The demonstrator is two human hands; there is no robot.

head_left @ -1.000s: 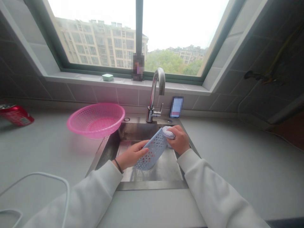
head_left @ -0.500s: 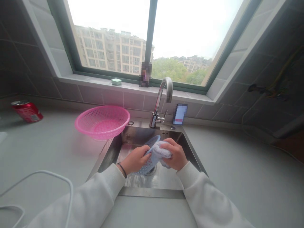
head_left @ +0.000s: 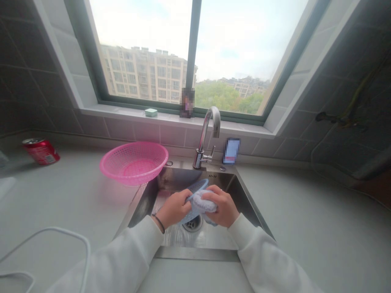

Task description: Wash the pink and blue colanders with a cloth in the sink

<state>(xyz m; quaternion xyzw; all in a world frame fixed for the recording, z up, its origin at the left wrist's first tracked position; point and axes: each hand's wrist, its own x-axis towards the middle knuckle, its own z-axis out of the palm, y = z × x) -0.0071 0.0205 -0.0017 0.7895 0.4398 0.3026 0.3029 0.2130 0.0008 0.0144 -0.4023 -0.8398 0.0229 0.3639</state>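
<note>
Over the steel sink (head_left: 143, 203), my left hand (head_left: 172, 209) grips the edge of a pale blue perforated basket (head_left: 197, 188), held on its side above the drain. My right hand (head_left: 221, 207) is closed on a whitish-lilac cloth (head_left: 204, 203) and presses it against the basket's inside. Both sleeves are white, and a dark band circles my left wrist.
A pink perforated basket (head_left: 134, 162) rests on the counter at the sink's left rim. A chrome tap (head_left: 207, 134) stands behind the sink. A red can (head_left: 41, 151) lies far left. A white cable (head_left: 61, 238) loops at front left. A green soap dish (head_left: 151, 112) sits on the sill.
The blue basket has dropped lower into the sink and turned more edge-on. My right hand with the cloth moved from its upper rim down to its inside. The camera tilted up slightly.
</note>
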